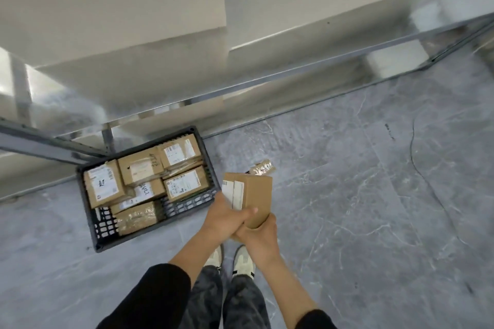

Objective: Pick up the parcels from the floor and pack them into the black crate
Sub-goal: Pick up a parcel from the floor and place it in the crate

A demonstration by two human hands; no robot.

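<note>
Left grip (228, 218) closed on the cardboard parcel (258, 192), thumb laid across its near face. Right grip (258, 236) wrapped round the parcel's lower end from beneath; both grips touch each other. Parcel is held in the air, tilted, over the floor (361, 208), just right of the black crate (89, 218) and not above it.

Parcel: plain brown box, longer than wide, with a white label strip on its left face and a barcode at the label's top corner. Text unreadable.

A small parcel (262, 168) wrapped in clear tape is seen on the floor just beyond the held one, partly hidden by it.

Crate is set on the floor at the foot of the shelving (267, 83), walls latticed. Packed parcels (145, 181) fill most of it: brown boxes with white labels, some with handwriting, one at the near side covered in tape. Bare lattice bottom is seen at the near-left corner.

Floor: grey tiles, marble-veined. Shelving: grey metal frame, large white boxes (133, 21) stored on it, blurred. Black sleeves (152, 299), dark patterned trousers (227, 299) and white shoes (242, 259) are seen below.
</note>
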